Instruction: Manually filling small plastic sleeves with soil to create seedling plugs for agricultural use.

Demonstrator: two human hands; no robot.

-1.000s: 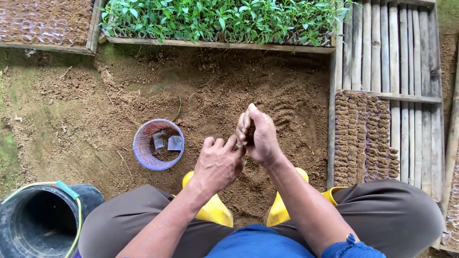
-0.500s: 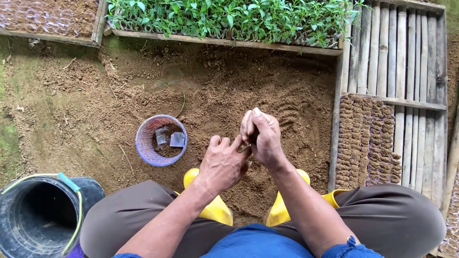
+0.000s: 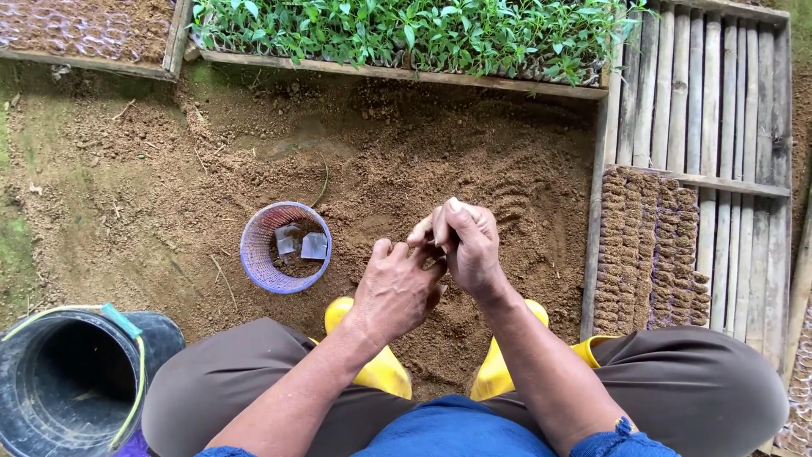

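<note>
Meeting above two yellow boots (image 3: 381, 372), two hands (image 3: 431, 262) touch.

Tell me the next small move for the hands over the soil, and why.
Probably lower both hands toward the loose soil: the left hand and right hand meet above it, fingers pinched together on something too small to identify, well clear of the purple basket.

Basket (image 3: 286, 247): purple mesh. Boots (image 3: 382, 372) below it: yellow. Bucket (image 3: 72, 381) left of basket: black, green-rimmed. Seedlings (image 3: 406, 32): green. Soil (image 3: 169, 161): brown.
</note>
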